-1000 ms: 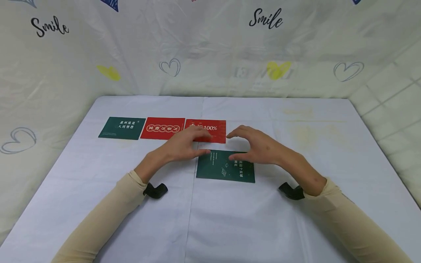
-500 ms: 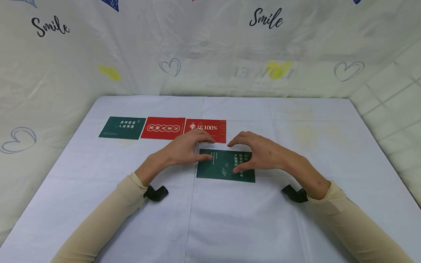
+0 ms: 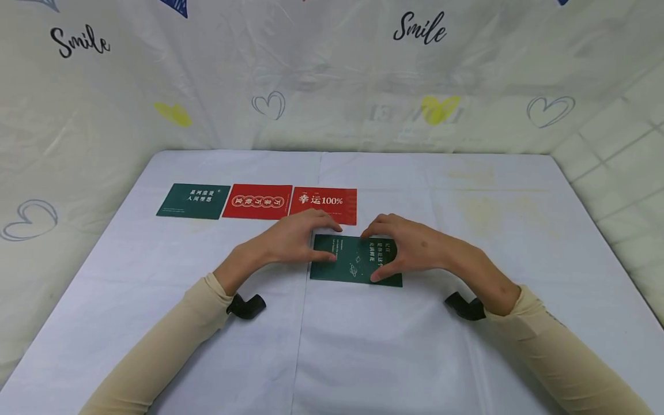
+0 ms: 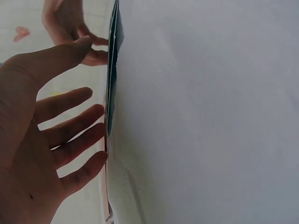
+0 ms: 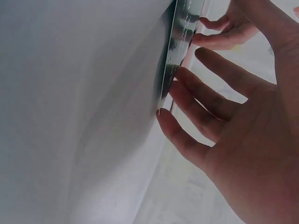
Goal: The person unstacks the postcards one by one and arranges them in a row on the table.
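A dark green card [image 3: 349, 266] with pale print lies flat on the white tablecloth [image 3: 363, 346] at the middle. My left hand [image 3: 332, 241] is at its left end, thumb resting on the card face and fingers reaching its far edge. My right hand [image 3: 370, 255] covers the right part, thumb near the front edge and fingers at the far edge. The left wrist view shows the card [image 4: 112, 70] edge-on, with the spread fingers [image 4: 79, 135] touching it. In the right wrist view the fingers [image 5: 187, 93] touch the card [image 5: 180, 42] along its edge.
Three cards lie in a row farther back: a green one [image 3: 193, 201], a red one [image 3: 257, 202] and a red one printed 100% [image 3: 324, 203], just beyond my left fingertips. A patterned plastic curtain [image 3: 332, 86] walls the table's back and sides.
Both hands have come down and toward me, from hovering over the red 100% card onto the green card. The green card has stayed in place.
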Available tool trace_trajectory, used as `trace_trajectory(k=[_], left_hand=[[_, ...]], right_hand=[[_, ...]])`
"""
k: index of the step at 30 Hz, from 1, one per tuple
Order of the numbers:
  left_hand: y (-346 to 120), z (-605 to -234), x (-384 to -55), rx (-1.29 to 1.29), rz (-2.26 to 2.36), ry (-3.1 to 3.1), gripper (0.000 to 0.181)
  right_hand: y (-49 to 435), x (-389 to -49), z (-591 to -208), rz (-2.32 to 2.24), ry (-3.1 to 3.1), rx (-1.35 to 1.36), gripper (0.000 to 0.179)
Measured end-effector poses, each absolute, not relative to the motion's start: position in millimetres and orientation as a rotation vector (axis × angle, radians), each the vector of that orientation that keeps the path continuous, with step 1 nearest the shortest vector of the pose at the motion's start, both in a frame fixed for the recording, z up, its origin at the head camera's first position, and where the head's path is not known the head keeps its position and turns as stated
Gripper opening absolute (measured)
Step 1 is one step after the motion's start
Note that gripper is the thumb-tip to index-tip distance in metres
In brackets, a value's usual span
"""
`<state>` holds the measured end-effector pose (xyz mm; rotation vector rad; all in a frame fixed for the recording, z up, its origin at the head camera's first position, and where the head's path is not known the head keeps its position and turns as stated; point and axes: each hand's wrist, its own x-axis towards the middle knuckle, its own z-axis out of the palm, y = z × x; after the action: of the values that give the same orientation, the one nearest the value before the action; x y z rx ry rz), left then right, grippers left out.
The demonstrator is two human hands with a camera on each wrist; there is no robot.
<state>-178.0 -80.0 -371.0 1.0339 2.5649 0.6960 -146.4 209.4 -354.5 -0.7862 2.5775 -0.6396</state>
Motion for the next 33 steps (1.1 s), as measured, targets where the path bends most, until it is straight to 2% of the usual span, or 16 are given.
trace_trajectory(k=[8, 19, 33], left_hand=[[-79, -371, -177, 1.052, 0.668, 2.547, 0.066], [-78, -373, -175, 1.070, 0.661, 2.553, 0.069], [-79, -375, -174, 1.087, 0.663, 2.553, 0.071]], right_hand=[[206, -142, -354, -0.596, 2.575, -0.797, 0.081], [195, -136, -354, -0.382, 2.649, -0.859, 0.111], [197, -131, -351, -0.404, 2.632, -0.894, 0.106]])
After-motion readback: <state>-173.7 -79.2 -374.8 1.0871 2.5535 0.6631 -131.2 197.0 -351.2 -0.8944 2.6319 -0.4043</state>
